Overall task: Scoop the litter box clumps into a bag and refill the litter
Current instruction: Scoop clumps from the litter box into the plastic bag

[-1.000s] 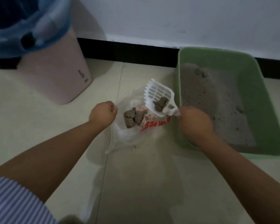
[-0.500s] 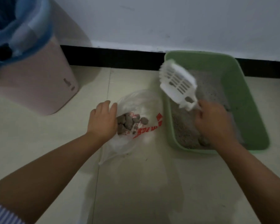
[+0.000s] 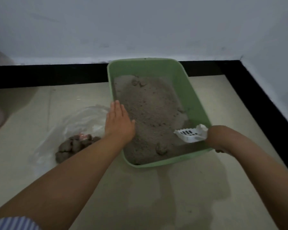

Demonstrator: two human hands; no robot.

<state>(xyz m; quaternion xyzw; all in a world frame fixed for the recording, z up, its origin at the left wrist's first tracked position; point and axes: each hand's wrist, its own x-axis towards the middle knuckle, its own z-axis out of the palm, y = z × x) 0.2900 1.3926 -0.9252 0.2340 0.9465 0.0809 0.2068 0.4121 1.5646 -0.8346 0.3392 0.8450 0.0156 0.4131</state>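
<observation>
Litter scoop, light and stiff: your right hand grips its handle; left hand flat, steadying litter box.

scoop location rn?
Head view, right side: the white scoop is in the right hand, low over the litter at the near right corner of the green litter box.

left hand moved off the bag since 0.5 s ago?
Yes. The left hand left the bag and went right to the litter box, now flat on its left rim.
</observation>
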